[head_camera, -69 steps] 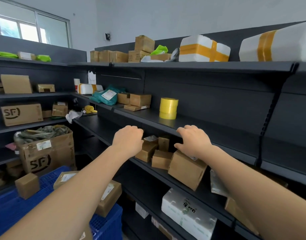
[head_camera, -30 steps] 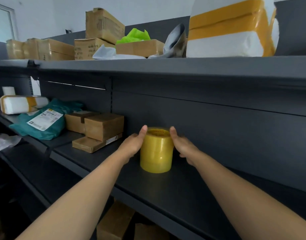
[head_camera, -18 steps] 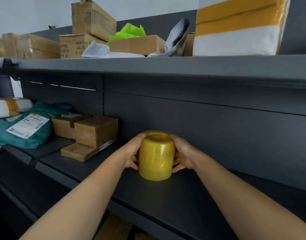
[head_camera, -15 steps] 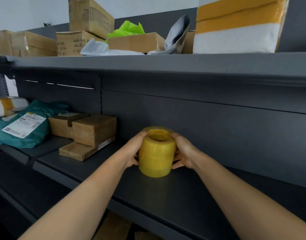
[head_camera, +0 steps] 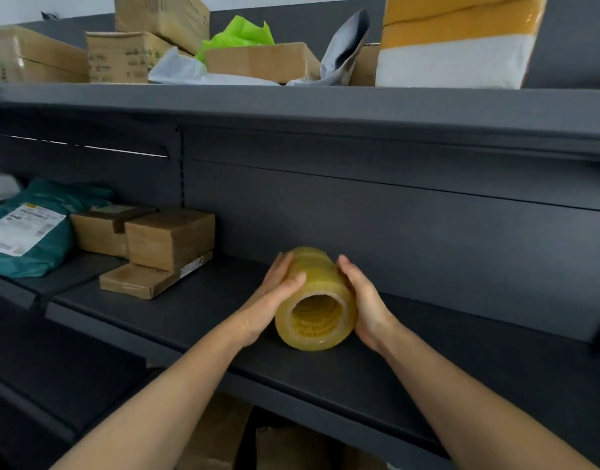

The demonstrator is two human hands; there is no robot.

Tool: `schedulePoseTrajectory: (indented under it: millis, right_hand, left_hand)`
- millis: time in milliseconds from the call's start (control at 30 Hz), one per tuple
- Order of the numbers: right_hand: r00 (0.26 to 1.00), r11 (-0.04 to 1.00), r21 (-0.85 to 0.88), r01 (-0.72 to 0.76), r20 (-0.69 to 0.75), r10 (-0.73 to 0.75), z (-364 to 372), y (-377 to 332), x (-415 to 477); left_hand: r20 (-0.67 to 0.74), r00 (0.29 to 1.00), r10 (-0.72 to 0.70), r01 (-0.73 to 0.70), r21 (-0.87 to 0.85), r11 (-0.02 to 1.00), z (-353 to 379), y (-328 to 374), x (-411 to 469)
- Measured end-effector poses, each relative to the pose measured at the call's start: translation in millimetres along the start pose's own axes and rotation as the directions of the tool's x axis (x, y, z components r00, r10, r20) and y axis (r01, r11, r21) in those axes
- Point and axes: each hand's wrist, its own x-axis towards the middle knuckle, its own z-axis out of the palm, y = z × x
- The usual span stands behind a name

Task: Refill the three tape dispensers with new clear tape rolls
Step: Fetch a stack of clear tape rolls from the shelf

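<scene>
Head view: a stack of yellowish clear tape rolls [head_camera: 313, 300] is held between both hands over the dark shelf [head_camera: 176, 310], about midway along its depth and nearer the front edge than the back panel. The stack is tipped over so its long axis runs front to back: the open hollow core faces the camera and slightly down, the far end points toward the back panel. Whether its lower rim touches the shelf cannot be told.

The left hand [head_camera: 269, 300] presses flat on the stack's left side, fingers straight along it toward the far end, thumb [head_camera: 293, 281] laid across the upper left of the curved surface. The right hand [head_camera: 364, 300] cups the right side, fingers extended along the stack. Both hands clamp it from opposite sides.

On the shelf's left part sit stacked cardboard boxes [head_camera: 166, 244], well apart from the stack, and a teal mailer bag [head_camera: 37, 232] further left.
</scene>
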Motion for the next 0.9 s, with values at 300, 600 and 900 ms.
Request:
schedulePoseTrajectory:
  millis: [300,600,900]
  right_hand:
    - [0.993,0.995,0.063,-0.073,-0.084,0.078,5,6,0]
    - [0.988,0.992,0.081,-0.099,-0.11,0.107,14,4,-7]
    - [0.974,0.991,0.073,-0.116,-0.185,0.128,13,-7,-7]
  left_hand:
    - [-0.214,0.961,-0.175,0.132,-0.201,0.971,14,2,4]
    - [-0.259,0.96,-0.107,0.048,-0.226,0.973,20,9,-8]
    - [-0.228,0.95,-0.211,0.13,-0.324,0.937,17,8,-5]
